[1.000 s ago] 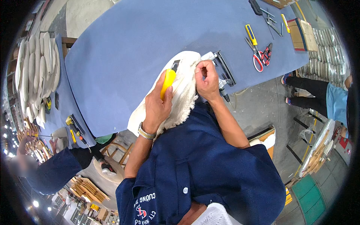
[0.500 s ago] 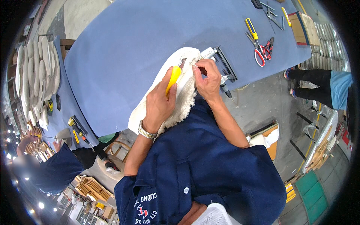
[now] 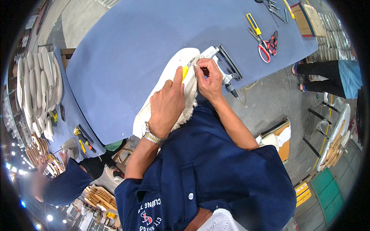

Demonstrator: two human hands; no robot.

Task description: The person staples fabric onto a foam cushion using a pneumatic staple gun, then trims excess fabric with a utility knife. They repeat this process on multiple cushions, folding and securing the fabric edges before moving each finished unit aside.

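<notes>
A long, cream upholstered pad (image 3: 156,98) with a frayed fabric edge lies aslant on the blue-covered table, its near end against my shirt. My left hand (image 3: 168,104), with a watch at the wrist, is closed round a yellow-handled tool (image 3: 185,72). The tool's metal end meets the pad's edge near the far tip; its exact shape is hard to make out. Beside it, my right hand (image 3: 210,80) pinches the fabric edge between thumb and fingers. Just beyond my right hand lies a pneumatic staple gun (image 3: 227,63).
On the blue table (image 3: 115,57), red-handled scissors (image 3: 263,52), a yellow screwdriver (image 3: 253,24) and red-black pliers (image 3: 272,43) lie at far right, near a wooden box (image 3: 308,21). Cream pads (image 3: 38,84) are stacked at left. One person (image 3: 69,177) works at lower left; another (image 3: 327,77) stands at right.
My left hand has slid forward along the pad and turned more palm-down, covering more of the yellow handle. My right hand still pinches the edge, slightly further left in view.
</notes>
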